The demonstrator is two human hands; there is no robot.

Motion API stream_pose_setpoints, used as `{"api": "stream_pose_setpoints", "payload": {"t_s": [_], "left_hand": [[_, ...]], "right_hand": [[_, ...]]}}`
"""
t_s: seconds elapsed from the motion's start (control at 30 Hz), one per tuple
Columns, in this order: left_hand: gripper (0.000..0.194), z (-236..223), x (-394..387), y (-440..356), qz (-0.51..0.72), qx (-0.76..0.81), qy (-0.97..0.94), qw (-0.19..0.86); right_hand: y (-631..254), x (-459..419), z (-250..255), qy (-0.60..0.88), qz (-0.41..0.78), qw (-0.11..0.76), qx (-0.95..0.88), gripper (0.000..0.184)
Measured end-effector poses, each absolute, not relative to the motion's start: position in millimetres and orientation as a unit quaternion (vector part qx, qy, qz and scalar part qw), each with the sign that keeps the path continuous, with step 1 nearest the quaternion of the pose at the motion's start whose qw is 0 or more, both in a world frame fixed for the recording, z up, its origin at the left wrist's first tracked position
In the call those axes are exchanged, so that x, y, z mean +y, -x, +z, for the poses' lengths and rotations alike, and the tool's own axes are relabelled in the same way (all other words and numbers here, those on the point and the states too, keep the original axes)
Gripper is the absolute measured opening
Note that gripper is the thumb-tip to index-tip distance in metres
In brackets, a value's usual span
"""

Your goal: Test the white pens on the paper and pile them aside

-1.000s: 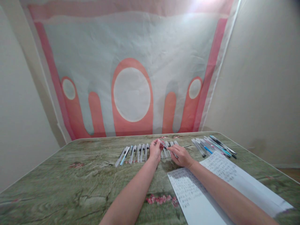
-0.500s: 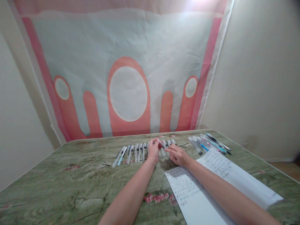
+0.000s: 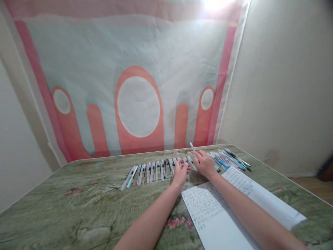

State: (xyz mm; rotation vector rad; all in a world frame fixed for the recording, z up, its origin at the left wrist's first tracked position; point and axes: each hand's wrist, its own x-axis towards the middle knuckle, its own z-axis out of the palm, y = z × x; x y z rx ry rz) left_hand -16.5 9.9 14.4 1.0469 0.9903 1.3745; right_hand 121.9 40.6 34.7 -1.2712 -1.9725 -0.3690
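Note:
My right hand (image 3: 205, 163) grips a pale pen (image 3: 192, 147) whose end sticks up and back above the fingers. My left hand (image 3: 180, 171) rests with curled fingers on the right end of a row of several pens (image 3: 151, 171) laid side by side on the table (image 3: 78, 205); whether it pinches one of them is unclear. A second group of several pens (image 3: 229, 159), some with blue and black parts, lies just right of my right hand. Both forearms reach in from the bottom edge.
A white sheet (image 3: 215, 215) covered in handwriting lies under my right forearm, running toward the table's right edge. Behind the table hangs a cloth backdrop (image 3: 137, 86) with pink arches and white circles. Plain walls stand at left and right.
My hands have separated. The right hand moved right toward the second pen group with the pen tilted up; the left hand came down onto the row. The view shifted slightly.

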Motion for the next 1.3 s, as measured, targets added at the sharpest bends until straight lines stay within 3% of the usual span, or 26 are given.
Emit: {"api": "stream_pose_setpoints", "payload": {"t_s": [0.23, 0.4, 0.57, 0.77, 1.3], "left_hand": [[0.039, 15.2, -5.2, 21.5, 0.397, 0.435, -0.715, 0.378], [0.045, 17.7, -12.7, 26.2, 0.299, 0.388, -0.835, 0.251], [0.046, 16.5, -13.2, 30.6, 0.263, 0.381, -0.861, 0.210], [0.046, 15.9, -11.1, 31.3, 0.259, 0.366, -0.875, 0.183], [0.044, 19.0, -4.7, 41.5, 0.219, 0.281, -0.919, 0.168]], "right_hand": [[-155.8, 64.3, 24.8, 0.678, -0.102, 0.181, -0.705, 0.031], [-159.9, 61.3, 27.0, 0.702, -0.089, 0.111, -0.697, 0.030], [-162.0, 58.6, 33.0, 0.724, -0.070, 0.055, -0.684, 0.027], [-157.5, 56.7, 38.6, 0.731, -0.066, 0.068, -0.676, 0.027], [-122.7, 83.3, 28.8, 0.644, 0.140, 0.102, -0.745, 0.024]]}}
